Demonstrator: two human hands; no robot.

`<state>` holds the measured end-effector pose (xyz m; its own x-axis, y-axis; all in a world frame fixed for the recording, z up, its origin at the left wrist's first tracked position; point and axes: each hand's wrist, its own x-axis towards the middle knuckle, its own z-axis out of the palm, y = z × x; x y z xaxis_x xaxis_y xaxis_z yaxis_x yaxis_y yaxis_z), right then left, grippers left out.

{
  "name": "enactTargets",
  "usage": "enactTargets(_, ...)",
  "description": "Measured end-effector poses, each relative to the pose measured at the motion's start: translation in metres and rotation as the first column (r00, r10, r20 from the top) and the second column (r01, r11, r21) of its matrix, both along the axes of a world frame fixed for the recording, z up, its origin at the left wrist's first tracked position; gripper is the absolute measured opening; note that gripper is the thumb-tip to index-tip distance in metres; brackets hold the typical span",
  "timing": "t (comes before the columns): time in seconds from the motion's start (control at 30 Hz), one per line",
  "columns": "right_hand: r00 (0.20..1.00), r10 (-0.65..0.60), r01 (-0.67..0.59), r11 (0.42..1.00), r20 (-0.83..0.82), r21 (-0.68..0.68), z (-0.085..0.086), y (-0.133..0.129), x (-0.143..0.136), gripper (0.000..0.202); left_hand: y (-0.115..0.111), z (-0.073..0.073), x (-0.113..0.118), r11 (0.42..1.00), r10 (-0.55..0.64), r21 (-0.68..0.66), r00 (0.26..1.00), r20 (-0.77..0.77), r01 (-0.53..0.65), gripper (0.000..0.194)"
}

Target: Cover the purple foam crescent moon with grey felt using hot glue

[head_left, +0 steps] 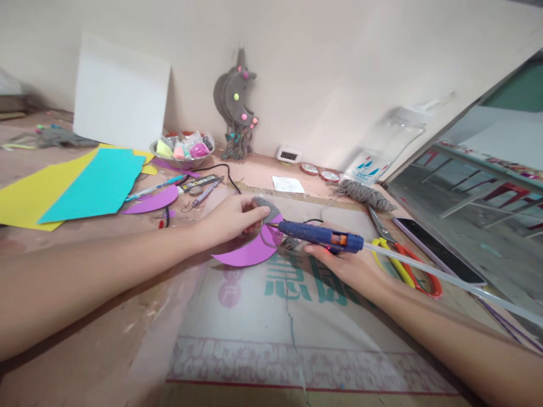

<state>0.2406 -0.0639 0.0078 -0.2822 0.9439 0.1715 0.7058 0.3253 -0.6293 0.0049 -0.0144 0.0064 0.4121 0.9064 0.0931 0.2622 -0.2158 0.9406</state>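
"At the middle of the worktable [85, 367], what was held?"

"Left hand [233, 217]: one, pinched, thumb over fingers, on the grey yarn wrapping [266, 208] at one end of a purple paper crescent [244, 251]. Right hand [339, 261]: one, closed about a blue glue gun [309, 233], most fingers hidden."

"Lie of the crescent?"

"On the near side of the left fingers, between the two hands. Long axis left to right; bare tip to the left, far end curving up into the wrapping. Left hand nearer, touching; right hand apart, gun nozzle aimed leftward at the wrapped edge. Whether nozzle met yarn could not be told."

"Edges and room?"

"Right: clear glue stick [453, 281], trailing from the gun's back across scissors [399, 267]; then a phone [439, 250] by the table's edge. Behind: skein of grey yarn [367, 195], beside a clear bottle [384, 144]. Left: second purple crescent [155, 202], then a blue sheet [95, 183] over a yellow sheet [34, 195]. Near side: printed sheet [237, 328], spread between the forearms, the widest room for movement."
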Motion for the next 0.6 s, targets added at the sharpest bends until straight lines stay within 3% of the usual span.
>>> enactTargets(0.6, 0.974, -0.217, 0.216, 0.976, -0.073, -0.01, 0.0047, -0.0015, -0.002, 0.022, 0.0016, -0.0023, -0.0002, 0.997, -0.016, -0.074, 0.997, 0.074, 0.021, 0.027)
